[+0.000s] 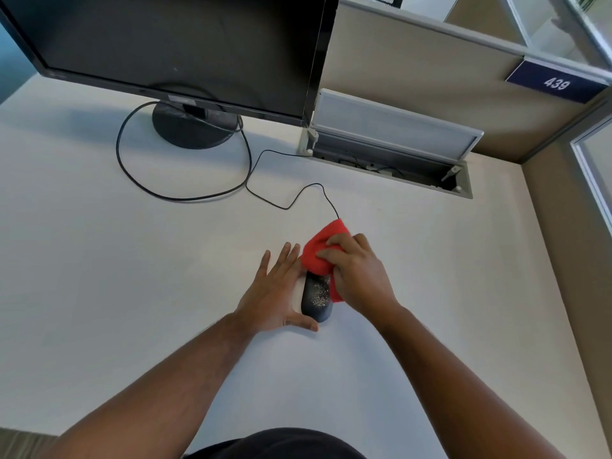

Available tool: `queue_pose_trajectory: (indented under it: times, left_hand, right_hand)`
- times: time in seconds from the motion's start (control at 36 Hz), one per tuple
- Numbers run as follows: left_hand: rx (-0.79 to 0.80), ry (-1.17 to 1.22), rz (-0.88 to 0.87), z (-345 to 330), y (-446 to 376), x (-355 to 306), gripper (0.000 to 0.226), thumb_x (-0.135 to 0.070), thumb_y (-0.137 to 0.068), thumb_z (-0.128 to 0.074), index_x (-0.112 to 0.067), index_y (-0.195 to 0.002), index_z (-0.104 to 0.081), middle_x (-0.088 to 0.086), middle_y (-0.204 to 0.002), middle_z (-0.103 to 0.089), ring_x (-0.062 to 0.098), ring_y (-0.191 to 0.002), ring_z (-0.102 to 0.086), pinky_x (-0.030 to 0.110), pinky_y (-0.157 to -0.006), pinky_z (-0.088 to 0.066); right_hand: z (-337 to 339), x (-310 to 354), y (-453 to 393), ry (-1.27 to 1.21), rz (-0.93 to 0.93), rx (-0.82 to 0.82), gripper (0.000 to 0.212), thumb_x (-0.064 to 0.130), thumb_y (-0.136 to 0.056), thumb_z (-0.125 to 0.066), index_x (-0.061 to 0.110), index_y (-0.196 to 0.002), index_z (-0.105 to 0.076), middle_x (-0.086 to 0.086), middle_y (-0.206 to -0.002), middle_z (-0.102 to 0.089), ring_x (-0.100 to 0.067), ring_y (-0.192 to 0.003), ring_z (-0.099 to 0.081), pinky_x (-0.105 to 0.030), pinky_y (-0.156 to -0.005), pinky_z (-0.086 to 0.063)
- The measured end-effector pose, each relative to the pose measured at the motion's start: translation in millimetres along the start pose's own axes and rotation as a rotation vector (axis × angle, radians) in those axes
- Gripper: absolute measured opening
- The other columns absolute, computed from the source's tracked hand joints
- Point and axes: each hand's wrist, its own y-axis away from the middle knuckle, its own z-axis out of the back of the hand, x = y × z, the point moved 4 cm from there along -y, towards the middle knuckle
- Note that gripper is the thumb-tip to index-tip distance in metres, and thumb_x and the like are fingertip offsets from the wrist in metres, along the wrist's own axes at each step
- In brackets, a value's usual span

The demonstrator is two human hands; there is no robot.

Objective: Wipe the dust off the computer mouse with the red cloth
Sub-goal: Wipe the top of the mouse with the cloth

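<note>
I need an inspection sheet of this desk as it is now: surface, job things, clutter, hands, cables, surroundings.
Surface: white desk, bare around the work.
Job's things: black computer mouse, rear part still speckled with dust; red cloth covers its front.
Clutter: nothing seen.
Hands: left hand flat against the mouse's left side, fingers open; right hand presses the cloth onto the mouse.
Cables: thin mouse cable runs to the open cable hatch; thicker cable loops near the monitor base.
Surroundings: dark monitor, beige partition, sign reading 439.
</note>
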Motion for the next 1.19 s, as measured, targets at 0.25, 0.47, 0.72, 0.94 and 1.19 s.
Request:
queue_pose_trajectory:
  times: [0.25, 0.47, 0.72, 0.94, 1.19]
  left_hand:
    - [0.016, -0.026, -0.016, -1.4, -0.9, -0.3, 0.139, -0.103, -0.064, -0.050, -0.025, -0.166, 0.001, 0.006, -0.175, 0.011, 0.021, -0.158, 0.024, 0.059, -0.127, 0.008]
    - [-0.007, -0.034, -0.019, -3.8, -1.3, -0.2, 0.133, -0.103, -0.065, -0.047, -0.027, -0.165, -0.003, 0.006, -0.175, 0.006, 0.021, -0.159, 0.021, 0.061, -0.127, 0.005]
    - [-0.009, -0.049, -0.020, -6.9, -1.9, 1.5, 0.132, -0.104, -0.066, -0.045, -0.027, -0.165, -0.005, 0.004, -0.175, 0.007, 0.021, -0.159, 0.020, 0.061, -0.127, 0.005]
    - [0.006, 0.001, -0.008, -4.3, -0.4, 0.2, 0.133, -0.100, -0.064, -0.053, -0.032, -0.166, -0.002, 0.002, -0.175, 0.010, 0.018, -0.158, 0.025, 0.058, -0.127, 0.009]
    - [-0.015, -0.045, -0.010, -6.6, -2.3, 1.1, 0.135, -0.105, -0.063, -0.046, -0.029, -0.165, -0.003, 0.003, -0.176, 0.006, 0.020, -0.159, 0.021, 0.060, -0.127, 0.006]
  right_hand:
    - [-16.1, -14.0, 10.1, 0.014, 0.004, 0.169, 0.036, 0.010, -0.094, -0.056, 0.026, -0.122, -0.071, 0.006, -0.130, -0.055, -0.019, -0.112, -0.042, -0.037, -0.084, -0.052]
    - [-24.9, -15.6, 10.9, -0.070, -0.078, 0.254, 0.039, 0.054, -0.093, -0.058, 0.032, -0.124, -0.062, 0.014, -0.134, -0.050, -0.012, -0.117, -0.041, -0.026, -0.089, -0.043]
    - [-30.5, 0.1, 10.4, 0.003, -0.069, 0.167, 0.018, 0.029, -0.096, -0.058, 0.025, -0.112, -0.066, 0.009, -0.113, -0.065, -0.013, -0.102, -0.050, -0.023, -0.079, -0.044]
    - [-9.7, -14.4, -2.8, -0.301, -0.199, 0.269, 0.028, 0.035, -0.078, -0.063, 0.043, -0.105, -0.061, 0.026, -0.090, -0.058, -0.002, -0.084, -0.056, -0.022, -0.064, -0.047]
    - [-28.2, -10.4, 3.2, -0.031, -0.188, 0.184, 0.029, 0.038, -0.093, -0.061, 0.026, -0.117, -0.068, 0.008, -0.117, -0.066, -0.016, -0.105, -0.055, -0.025, -0.082, -0.043]
